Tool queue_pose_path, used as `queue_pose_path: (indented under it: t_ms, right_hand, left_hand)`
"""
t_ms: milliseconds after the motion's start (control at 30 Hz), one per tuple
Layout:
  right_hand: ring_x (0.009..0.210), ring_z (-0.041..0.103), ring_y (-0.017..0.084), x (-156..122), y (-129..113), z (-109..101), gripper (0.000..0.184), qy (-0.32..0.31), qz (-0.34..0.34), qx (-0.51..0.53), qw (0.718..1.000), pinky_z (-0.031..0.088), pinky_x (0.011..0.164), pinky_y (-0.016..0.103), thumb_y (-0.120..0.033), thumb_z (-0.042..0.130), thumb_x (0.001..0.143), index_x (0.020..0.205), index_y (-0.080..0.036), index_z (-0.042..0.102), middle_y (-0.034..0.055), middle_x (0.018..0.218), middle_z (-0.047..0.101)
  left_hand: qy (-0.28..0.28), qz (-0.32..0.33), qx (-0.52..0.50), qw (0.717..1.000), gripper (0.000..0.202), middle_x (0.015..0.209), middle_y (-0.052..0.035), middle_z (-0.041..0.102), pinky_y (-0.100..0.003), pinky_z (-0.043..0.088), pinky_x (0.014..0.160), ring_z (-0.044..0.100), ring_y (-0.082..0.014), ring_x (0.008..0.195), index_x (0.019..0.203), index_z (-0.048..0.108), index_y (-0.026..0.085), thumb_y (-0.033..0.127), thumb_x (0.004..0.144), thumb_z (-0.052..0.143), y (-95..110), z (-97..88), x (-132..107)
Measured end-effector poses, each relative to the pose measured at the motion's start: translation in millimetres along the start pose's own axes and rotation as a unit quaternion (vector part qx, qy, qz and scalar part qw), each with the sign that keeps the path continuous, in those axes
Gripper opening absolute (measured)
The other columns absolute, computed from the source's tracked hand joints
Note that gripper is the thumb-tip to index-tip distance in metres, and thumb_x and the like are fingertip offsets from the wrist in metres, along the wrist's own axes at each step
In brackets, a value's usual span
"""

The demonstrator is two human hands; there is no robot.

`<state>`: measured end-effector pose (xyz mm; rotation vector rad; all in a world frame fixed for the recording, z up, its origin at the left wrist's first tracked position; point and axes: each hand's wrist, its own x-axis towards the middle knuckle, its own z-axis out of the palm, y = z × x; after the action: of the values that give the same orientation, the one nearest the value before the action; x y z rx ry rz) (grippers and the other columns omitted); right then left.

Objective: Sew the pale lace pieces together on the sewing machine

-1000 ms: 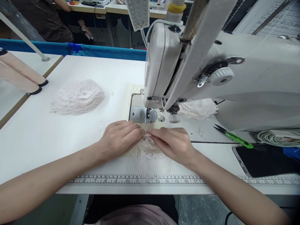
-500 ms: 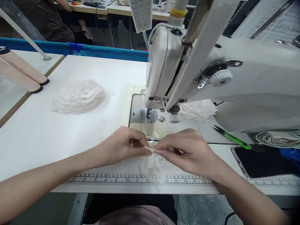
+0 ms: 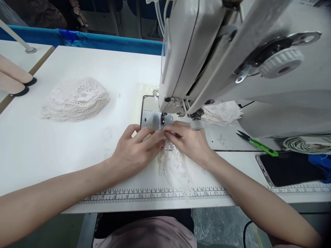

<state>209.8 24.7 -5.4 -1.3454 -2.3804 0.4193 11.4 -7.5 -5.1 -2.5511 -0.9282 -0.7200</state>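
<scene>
while r hand point(image 3: 192, 141) pinches lace piece point(image 3: 172, 167) at its far end, l hand point(image 3: 136, 148) is half-curled by same end, thumb hidden, can't tell its grip. lace piece lies just nearside of needle plate point(image 3: 150, 119), long axis running twd ruler point(image 3: 141, 197).

Dark phone point(image 3: 288, 169), pale coiled cable point(image 3: 296, 146)

A hand could pass over the table point(image 3: 126, 69) from its far edge, between the lace stack point(image 3: 77, 100) and the sewing machine point(image 3: 181, 58), down to the left fingers point(image 3: 152, 141). The machine's head blocks the way just beyond the right fingers point(image 3: 181, 127). Toward the right edge, its arm overhangs, with snips point(image 3: 258, 143), phone point(image 3: 289, 168) and coiled cable point(image 3: 307, 148) in the way.
</scene>
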Motion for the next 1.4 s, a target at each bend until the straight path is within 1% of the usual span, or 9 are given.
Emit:
queue_pose_path:
  t_ms: [167,300,433,600,800,900,967,1067,1400]
  right_hand:
    - [0.084,0.065,0.018,0,4,0,0.02,0.044,-0.006,-0.001,0.999,0.048,0.073,0.031,-0.031,0.057,0.095,0.095,-0.022,0.074,0.0044,0.093,0.072]
    - [0.1,0.063,0.022,-6,6,1,0.023,0.083,-0.016,0.01,0.996,0.049,0.087,0.039,-0.03,0.054,0.096,0.107,-0.02,0.071,0.0067,0.108,0.071]
    - [0.114,0.055,0.026,-9,2,0,0.03,0.057,-0.045,-0.009,0.997,0.044,0.098,0.046,-0.031,0.05,0.098,0.122,-0.021,0.065,0.0064,0.124,0.066]
    - [0.116,0.053,0.027,-8,3,-2,0.034,0.053,-0.052,-0.134,0.988,0.037,0.102,0.045,-0.027,0.043,0.099,0.127,-0.015,0.06,0.0099,0.124,0.065]
    - [0.099,0.057,0.028,-11,7,-19,0.025,0.098,-0.053,-0.306,0.946,0.038,0.083,0.039,-0.026,0.048,0.095,0.101,-0.013,0.069,0.0136,0.109,0.069]
    - [0.088,0.059,0.024,-15,-1,-22,0.024,0.097,-0.101,-0.283,0.949,0.037,0.076,0.037,-0.023,0.049,0.095,0.102,-0.018,0.071,0.0072,0.093,0.072]
    - [0.092,0.059,0.023,-18,-7,-18,0.027,0.073,-0.125,-0.248,0.958,0.038,0.077,0.037,-0.024,0.046,0.097,0.11,-0.019,0.069,0.0062,0.098,0.073]
    - [0.099,0.058,0.024,-18,-12,-10,0.033,0.041,-0.107,-0.227,0.967,0.039,0.077,0.038,-0.029,0.043,0.1,0.12,-0.015,0.065,0.0096,0.109,0.071]
    - [0.103,0.056,0.025,-14,-5,-5,0.037,0.043,-0.081,-0.255,0.963,0.039,0.076,0.037,-0.033,0.041,0.101,0.119,-0.014,0.067,0.0129,0.107,0.07]
  left_hand:
    - [-0.075,0.01,0.03,0.997,0.024,0.126,-0.0031,0.068,-0.038,0.04,0.081,0.061,-0.0206,0.11,0.115,0.066,0.014,0.025,0.096,0.058,11,-9.2,-7]
    - [-0.075,-0.008,0.003,0.997,0.027,0.123,-0.0053,0.069,-0.038,0.04,0.084,0.061,-0.0214,0.115,0.118,0.065,0.015,0.028,0.097,0.057,9,-7.9,-6]
    - [-0.081,-0.015,-0.002,0.997,0.026,0.124,-0.005,0.069,-0.039,0.041,0.082,0.062,-0.0222,0.116,0.118,0.066,0.016,0.029,0.097,0.056,4,-5.3,-2]
    - [-0.087,-0.018,0.001,0.996,0.026,0.124,-0.0044,0.068,-0.04,0.041,0.083,0.062,-0.0232,0.118,0.117,0.065,0.016,0.029,0.097,0.055,4,-4.1,-2]
    - [-0.092,-0.019,-0.004,0.996,0.028,0.125,-0.0065,0.068,-0.041,0.041,0.087,0.059,-0.025,0.122,0.12,0.064,0.016,0.029,0.097,0.054,2,-3.6,-1]
    - [-0.093,-0.014,-0.005,0.996,0.027,0.124,-0.0072,0.068,-0.041,0.042,0.086,0.06,-0.0252,0.121,0.119,0.064,0.016,0.028,0.097,0.054,1,-4.4,0]
    - [-0.094,-0.012,-0.004,0.995,0.025,0.123,-0.0073,0.069,-0.041,0.042,0.086,0.06,-0.0254,0.12,0.117,0.066,0.016,0.026,0.096,0.054,1,-4.9,1]
    - [-0.093,-0.014,-0.006,0.996,0.023,0.123,-0.008,0.069,-0.041,0.043,0.085,0.061,-0.0265,0.119,0.113,0.067,0.016,0.026,0.095,0.056,1,-5.0,1]
    - [-0.09,-0.023,0.007,0.996,0.025,0.121,-0.0083,0.07,-0.042,0.042,0.087,0.061,-0.0253,0.119,0.116,0.066,0.017,0.029,0.097,0.054,-1,-1.5,4]
